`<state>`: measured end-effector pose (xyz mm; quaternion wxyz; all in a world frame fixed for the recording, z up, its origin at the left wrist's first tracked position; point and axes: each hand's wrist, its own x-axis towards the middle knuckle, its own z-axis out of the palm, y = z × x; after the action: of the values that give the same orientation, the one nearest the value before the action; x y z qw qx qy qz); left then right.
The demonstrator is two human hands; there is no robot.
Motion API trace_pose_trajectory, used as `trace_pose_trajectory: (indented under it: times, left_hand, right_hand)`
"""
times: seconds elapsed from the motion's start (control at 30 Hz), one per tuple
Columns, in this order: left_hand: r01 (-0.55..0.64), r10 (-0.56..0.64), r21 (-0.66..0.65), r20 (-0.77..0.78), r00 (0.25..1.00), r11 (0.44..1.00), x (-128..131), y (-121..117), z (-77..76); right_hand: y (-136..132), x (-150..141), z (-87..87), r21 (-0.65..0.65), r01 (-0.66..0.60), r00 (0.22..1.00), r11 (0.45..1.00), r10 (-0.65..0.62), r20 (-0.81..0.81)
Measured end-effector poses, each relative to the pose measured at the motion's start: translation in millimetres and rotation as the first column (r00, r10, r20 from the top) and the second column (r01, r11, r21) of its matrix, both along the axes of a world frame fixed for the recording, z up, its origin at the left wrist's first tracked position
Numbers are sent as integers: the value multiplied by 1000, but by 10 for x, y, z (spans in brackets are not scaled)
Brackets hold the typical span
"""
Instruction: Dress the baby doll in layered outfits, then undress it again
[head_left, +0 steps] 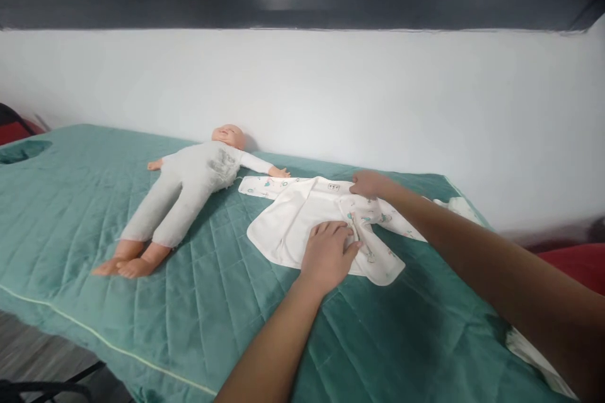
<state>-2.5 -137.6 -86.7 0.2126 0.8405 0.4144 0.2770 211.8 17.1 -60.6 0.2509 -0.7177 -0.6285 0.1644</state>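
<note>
A white baby shirt (288, 227) with small coloured prints lies spread on the green quilted cover, its front opened out to both sides. My left hand (328, 255) rests on the inside of the shirt, fingers stretched out, thumb at the edge of the right front panel. Farther back, my right hand (371, 184) is closed at the collar and shoulder of the shirt, fingertips partly hidden. To the left, a baby doll (198, 170) with a white cloth body lies on its back. One of the doll's hands nearly touches the shirt's left sleeve.
The green quilted cover (208, 308) drapes over the bed's front edge. A white wall (302, 94) stands behind, below a dark window frame (378, 3). White cloth (460, 209) lies at the far right corner, partly behind my arm. Something red (574, 264) shows at right.
</note>
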Motion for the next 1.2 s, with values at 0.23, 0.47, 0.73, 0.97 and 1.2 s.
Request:
trace_pose_trajectory:
  times: [0.23,0.47,0.73,0.97,1.2]
  left_hand:
    - [-29,29,29,5,1000,999,5,13,-44]
    - [-81,84,66,-39,996,995,3,0,-40]
    - [-124,123,-17,-38,992,992,155,-42,-11]
    - [-235,294,-226,279,914,945,364,-98,23]
    - [-64,237,-279,649,723,958,642,-224,243]
  right_hand:
    - [-408,-148,-233,125,157,927,980,-190,323]
    - [-867,-26,-326,394,-16,982,919,-60,180]
    - [-1238,389,-612,295,108,976,949,-158,150]
    - [-1181,425,-524,355,185,983,917,-178,-52]
    - [-1337,135,-112,362,222,694,906,114,-711]
